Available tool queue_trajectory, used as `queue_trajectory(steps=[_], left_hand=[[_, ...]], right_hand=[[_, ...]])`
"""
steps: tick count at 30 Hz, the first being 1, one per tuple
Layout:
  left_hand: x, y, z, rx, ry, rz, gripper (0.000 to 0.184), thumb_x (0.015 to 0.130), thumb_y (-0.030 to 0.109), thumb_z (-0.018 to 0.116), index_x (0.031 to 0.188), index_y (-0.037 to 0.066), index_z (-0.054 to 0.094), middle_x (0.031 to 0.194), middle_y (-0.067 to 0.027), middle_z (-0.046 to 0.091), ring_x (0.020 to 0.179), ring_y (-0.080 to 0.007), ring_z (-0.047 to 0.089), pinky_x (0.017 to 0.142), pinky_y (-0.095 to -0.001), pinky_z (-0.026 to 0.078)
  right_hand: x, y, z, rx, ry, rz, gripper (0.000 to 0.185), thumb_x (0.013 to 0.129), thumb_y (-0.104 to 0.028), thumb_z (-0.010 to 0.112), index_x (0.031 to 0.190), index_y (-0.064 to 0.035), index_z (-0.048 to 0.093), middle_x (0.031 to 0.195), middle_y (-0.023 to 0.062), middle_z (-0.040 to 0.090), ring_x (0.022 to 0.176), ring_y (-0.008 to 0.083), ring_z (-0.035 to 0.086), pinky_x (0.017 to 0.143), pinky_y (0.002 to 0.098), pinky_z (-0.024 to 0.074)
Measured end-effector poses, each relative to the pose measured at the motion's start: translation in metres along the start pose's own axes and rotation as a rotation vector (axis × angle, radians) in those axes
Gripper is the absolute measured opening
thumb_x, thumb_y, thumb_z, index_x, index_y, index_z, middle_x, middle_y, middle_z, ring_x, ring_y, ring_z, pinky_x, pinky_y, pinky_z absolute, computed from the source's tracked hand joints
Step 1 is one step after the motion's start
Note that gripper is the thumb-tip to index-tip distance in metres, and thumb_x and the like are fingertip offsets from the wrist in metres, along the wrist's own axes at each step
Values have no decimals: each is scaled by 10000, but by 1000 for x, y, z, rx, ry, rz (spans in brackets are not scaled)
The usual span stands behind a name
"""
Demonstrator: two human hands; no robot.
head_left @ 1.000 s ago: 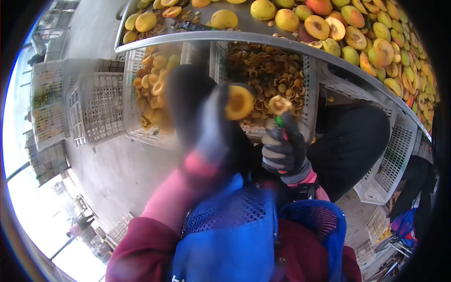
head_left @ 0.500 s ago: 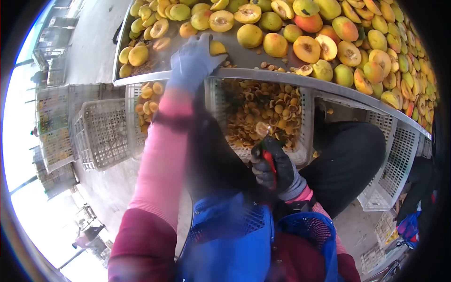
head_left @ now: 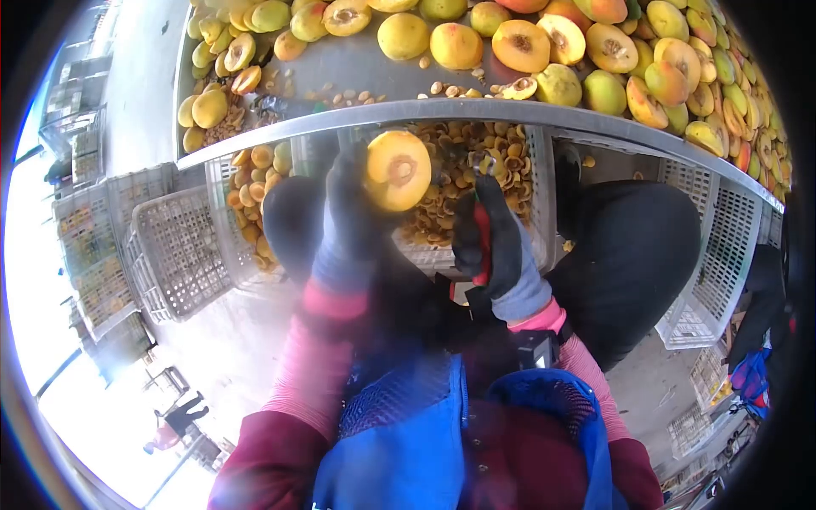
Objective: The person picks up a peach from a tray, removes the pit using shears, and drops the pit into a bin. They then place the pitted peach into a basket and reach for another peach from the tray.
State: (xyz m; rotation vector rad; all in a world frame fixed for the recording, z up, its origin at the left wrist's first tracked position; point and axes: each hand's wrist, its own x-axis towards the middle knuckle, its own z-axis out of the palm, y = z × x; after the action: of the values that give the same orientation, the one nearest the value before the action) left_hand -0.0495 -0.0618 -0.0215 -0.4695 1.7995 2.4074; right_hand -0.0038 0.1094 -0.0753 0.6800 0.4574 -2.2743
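My left hand (head_left: 344,212), in a grey and black glove, is closed around a yellow peach half (head_left: 398,172). Its cut face points up at me and a brown pit area shows in the middle. Close by on the right, my gloved right hand (head_left: 508,251) grips a small red-handled tool (head_left: 483,236). The tool's short shiny end points away from me; its exact shape is too small to make out. Both hands are on my side of the metal table's raised edge (head_left: 425,110), above a crate (head_left: 539,183) of thin peach scraps.
Whole and halved peaches (head_left: 612,48) heap on the table, thickest to the right, with loose pits (head_left: 438,88) near the edge. A crate of peach pieces (head_left: 255,191) stands below left. White crates (head_left: 183,251) flank my legs. Another person (head_left: 174,425) is far off at lower left.
My left hand has come back from the tabletop toward me, now with the peach half in it. My right hand, still on the tool, has shifted slightly up; the view has moved too.
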Motion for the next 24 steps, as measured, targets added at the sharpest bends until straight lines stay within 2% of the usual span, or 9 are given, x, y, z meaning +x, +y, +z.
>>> queue_trajectory(steps=[1, 4, 7, 10, 11, 13, 16, 19, 24], left_hand=[[-5, -12, -10, 464, -39, 275, 502, 731, 181, 728, 1139, 6, 493, 1046, -117, 583, 965, -219, 583, 818, -331, 493], [-21, -17, -4, 794, -29, 456, 402, 816, 215, 624, 1133, 10, 485, 1019, -102, 574, 949, -192, 581, 828, -320, 486], [-27, -27, 14, 239, 115, 123, 335, 743, 74, 697, 1031, -5, 545, 908, -98, 607, 827, -175, 603, 715, -301, 507], [-42, -9, 35, -27, 147, -110, 247, 924, 218, 533, 1031, -5, 544, 893, -76, 594, 806, -128, 568, 697, -262, 480], [-39, -20, 33, 296, 131, 148, 354, 970, 320, 430, 1028, -9, 546, 888, -67, 586, 775, -110, 547, 678, -236, 456], [-43, -30, 30, 240, 156, 132, 325, 968, 288, 445, 1035, -11, 554, 900, -64, 585, 771, -105, 535, 680, -239, 450], [-49, -31, 30, 221, 180, 93, 308, 964, 268, 458, 1041, -14, 553, 916, -72, 586, 792, -113, 540, 698, -249, 451], [-52, -32, 31, 227, 199, 125, 294, 956, 252, 479, 1043, -20, 550, 920, -84, 587, 820, -123, 544, 713, -259, 452], [-53, -42, 32, 233, 211, 174, 293, 941, 252, 510, 1031, -24, 553, 891, -84, 583, 815, -128, 534, 704, -259, 443]], right_hand=[[-1, 3, -2, -52, -9, -50, 300, 936, -358, 467, 1002, -74, 541, 700, 27, 556, 555, 122, 513, 447, 242, 400], [-23, 16, 28, -198, -19, -195, 310, 905, -232, 536, 1114, -5, 509, 834, 86, 605, 747, 148, 569, 574, 257, 459], [-26, 28, 39, -624, 32, -508, 344, 888, -158, 563, 1161, 39, 494, 892, 141, 623, 806, 206, 602, 642, 303, 481], [-28, 35, 36, -1211, 193, -770, 278, 909, -195, 527, 1099, 8, 529, 871, 173, 618, 776, 308, 611, 666, 376, 464], [-30, 36, 36, -1222, 210, -766, 282, 906, -200, 532, 1095, 10, 531, 860, 187, 610, 783, 329, 603, 673, 389, 460], [-35, 37, 37, -1244, 247, -760, 291, 899, -210, 541, 1086, 13, 536, 836, 216, 594, 796, 370, 588, 685, 415, 452], [-45, 36, 44, -1274, 268, -783, 279, 906, -211, 531, 1083, 5, 539, 834, 198, 603, 777, 356, 597, 676, 403, 457], [-47, 38, 37, -1393, 229, -845, 375, 902, -161, 534, 1200, 60, 481, 901, 185, 599, 807, 304, 582, 729, 368, 456], [-55, 30, 40, -1315, 145, -746, 386, 898, -168, 538, 1205, 58, 476, 912, 197, 588, 855, 311, 573, 740, 389, 454]])
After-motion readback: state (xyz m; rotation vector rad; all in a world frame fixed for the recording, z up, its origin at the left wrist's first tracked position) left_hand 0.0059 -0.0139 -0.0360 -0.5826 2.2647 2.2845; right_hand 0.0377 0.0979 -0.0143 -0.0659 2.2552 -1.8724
